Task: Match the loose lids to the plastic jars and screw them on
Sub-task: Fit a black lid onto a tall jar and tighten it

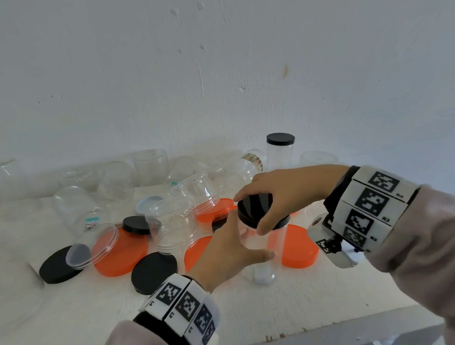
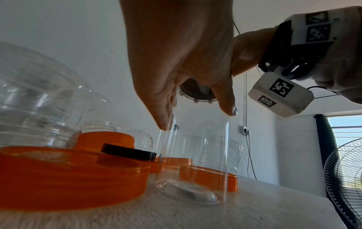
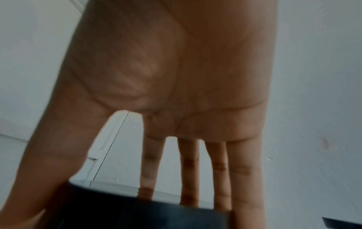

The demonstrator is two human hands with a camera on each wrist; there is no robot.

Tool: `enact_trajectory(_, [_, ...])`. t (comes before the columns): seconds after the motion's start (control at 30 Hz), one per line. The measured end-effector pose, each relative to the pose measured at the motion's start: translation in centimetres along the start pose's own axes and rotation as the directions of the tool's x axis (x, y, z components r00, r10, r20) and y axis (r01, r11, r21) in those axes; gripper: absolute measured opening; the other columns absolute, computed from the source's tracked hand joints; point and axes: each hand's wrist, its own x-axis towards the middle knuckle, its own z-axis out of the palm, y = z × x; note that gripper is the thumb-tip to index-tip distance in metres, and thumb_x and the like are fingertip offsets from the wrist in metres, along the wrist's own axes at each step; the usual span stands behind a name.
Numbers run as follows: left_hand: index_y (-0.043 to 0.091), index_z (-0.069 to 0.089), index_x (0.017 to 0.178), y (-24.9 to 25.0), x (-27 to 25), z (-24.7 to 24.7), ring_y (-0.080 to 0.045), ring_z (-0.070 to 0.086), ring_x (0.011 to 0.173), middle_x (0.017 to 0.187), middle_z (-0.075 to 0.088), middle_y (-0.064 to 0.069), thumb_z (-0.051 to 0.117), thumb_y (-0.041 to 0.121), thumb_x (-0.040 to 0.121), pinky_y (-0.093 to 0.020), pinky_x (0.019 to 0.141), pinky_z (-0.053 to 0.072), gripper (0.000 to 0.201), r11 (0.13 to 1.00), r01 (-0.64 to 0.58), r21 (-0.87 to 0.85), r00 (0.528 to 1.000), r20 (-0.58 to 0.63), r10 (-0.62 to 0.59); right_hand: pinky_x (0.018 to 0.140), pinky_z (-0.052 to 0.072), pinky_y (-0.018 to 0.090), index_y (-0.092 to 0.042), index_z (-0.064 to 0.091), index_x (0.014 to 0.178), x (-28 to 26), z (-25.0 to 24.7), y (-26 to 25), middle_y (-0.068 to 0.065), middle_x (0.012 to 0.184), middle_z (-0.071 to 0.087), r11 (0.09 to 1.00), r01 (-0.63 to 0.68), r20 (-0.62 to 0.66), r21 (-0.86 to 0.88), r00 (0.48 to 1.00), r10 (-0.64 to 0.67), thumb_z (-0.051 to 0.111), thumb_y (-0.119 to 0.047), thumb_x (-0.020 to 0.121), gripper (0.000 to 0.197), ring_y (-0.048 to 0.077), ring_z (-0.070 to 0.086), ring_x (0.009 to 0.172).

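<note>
Tall clear jar (image 1: 262,252) upright on white table (image 1: 294,308), small white block (image 1: 262,274) inside at its bottom. Left hand (image 1: 225,254) wraps the jar body, thumb and fingers around it. Right hand (image 1: 283,193) clamps black lid (image 1: 254,209) on the jar mouth. Orange lids (image 1: 297,245), black lids (image 1: 153,271) loose around it. Capped clear jar (image 1: 280,151) at back; empty clear jars (image 1: 173,225) lying, some tipped.

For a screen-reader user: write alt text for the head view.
A right hand grips a black round lid atop a tall clear plastic jar held by the left hand, amid loose orange lids and clear jars on a white table.
</note>
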Motion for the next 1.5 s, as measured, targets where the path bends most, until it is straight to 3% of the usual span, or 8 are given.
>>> enact_trajectory(0.13, [0.060,0.026,0.112,-0.2,-0.1,-0.1,0.031,0.043,0.095,0.103,0.045,0.043,0.084,0.047,0.063,0.005,0.070,0.037,0.077,1.000,0.004,-0.002,1.000,0.008,-0.004,0.079,0.043,0.023,-0.037,0.049,0.131,0.2,0.4,0.0,-0.019,0.103,0.048,0.999,-0.023,-0.083,-0.049,0.996,0.019,0.064,-0.069,0.074,0.067,0.011,0.050,0.105])
enact_trajectory(0.23, [0.046,0.036,0.130,-0.2,0.0,-0.1,0.010,0.046,0.112,0.109,0.041,0.044,0.084,0.047,0.064,0.000,0.075,0.035,0.082,1.000,0.006,-0.005,1.000,0.011,-0.006,0.065,0.043,0.026,-0.023,0.054,0.119,0.7,1.4,-0.7,-0.007,0.094,0.054,0.974,-0.127,-0.213,-0.188,0.973,0.086,0.045,-0.082,0.074,0.075,0.014,0.056,0.086])
enact_trajectory(0.5, [0.054,0.023,0.122,0.0,-0.1,-0.1,0.023,0.045,0.100,0.111,0.046,0.038,0.083,0.048,0.062,-0.003,0.077,0.039,0.085,1.000,-0.002,0.007,1.000,0.003,0.002,0.095,0.041,0.030,-0.047,0.038,0.139,-0.3,-0.1,0.2,-0.016,0.120,0.043,1.000,0.017,0.009,0.018,1.000,-0.017,0.072,-0.054,0.076,0.071,0.010,0.042,0.115])
enact_trajectory(0.73, [0.051,0.030,0.125,0.1,-0.1,-0.1,0.023,0.045,0.097,0.109,0.044,0.040,0.084,0.047,0.064,0.002,0.069,0.039,0.081,1.000,0.005,0.005,1.000,0.012,-0.005,0.062,0.040,0.027,-0.029,0.050,0.122,0.8,1.4,-0.7,-0.009,0.090,0.051,0.975,-0.126,-0.217,-0.185,0.972,0.085,0.051,-0.078,0.075,0.067,0.012,0.054,0.083])
enact_trajectory(0.97, [0.049,0.022,0.124,0.0,-0.1,0.0,0.007,0.047,0.106,0.113,0.046,0.033,0.084,0.045,0.065,-0.006,0.079,0.038,0.085,1.000,0.006,0.012,1.000,0.003,-0.006,0.100,0.040,0.031,-0.049,0.041,0.136,0.1,-0.3,0.5,-0.022,0.123,0.042,1.000,0.003,-0.013,0.017,1.000,-0.003,0.074,-0.059,0.070,0.075,0.007,0.041,0.118])
enact_trajectory(1.2, [0.063,0.026,0.104,0.1,-0.2,-0.1,0.035,0.041,0.092,0.106,0.048,0.037,0.084,0.044,0.065,0.007,0.069,0.036,0.072,1.000,0.007,0.007,1.000,0.010,-0.007,0.084,0.041,0.017,-0.037,0.053,0.131,0.1,0.8,0.5,-0.019,0.112,0.052,0.998,0.065,-0.151,-0.018,0.986,-0.067,0.066,-0.062,0.077,0.062,0.007,0.049,0.107])
enact_trajectory(1.4, [0.065,0.029,0.109,0.2,-0.2,0.0,0.029,0.044,0.099,0.106,0.053,0.040,0.083,0.046,0.060,-0.002,0.072,0.040,0.075,1.000,0.004,-0.006,1.000,-0.011,-0.004,0.087,0.041,0.033,-0.038,0.043,0.133,-0.7,2.6,0.4,-0.002,0.114,0.047,0.997,0.014,-0.183,-0.071,0.983,-0.026,0.047,-0.064,0.087,0.053,0.019,0.042,0.105])
enact_trajectory(1.5, [0.051,0.033,0.125,0.1,-0.1,0.1,0.019,0.049,0.107,0.117,0.054,0.031,0.084,0.042,0.061,-0.009,0.083,0.041,0.082,1.000,-0.009,-0.020,1.000,-0.013,0.008,0.090,0.040,0.036,-0.038,0.038,0.138,-0.7,3.6,0.2,0.001,0.122,0.045,0.997,-0.011,-0.225,-0.076,0.974,-0.007,0.042,-0.061,0.091,0.052,0.020,0.035,0.109])
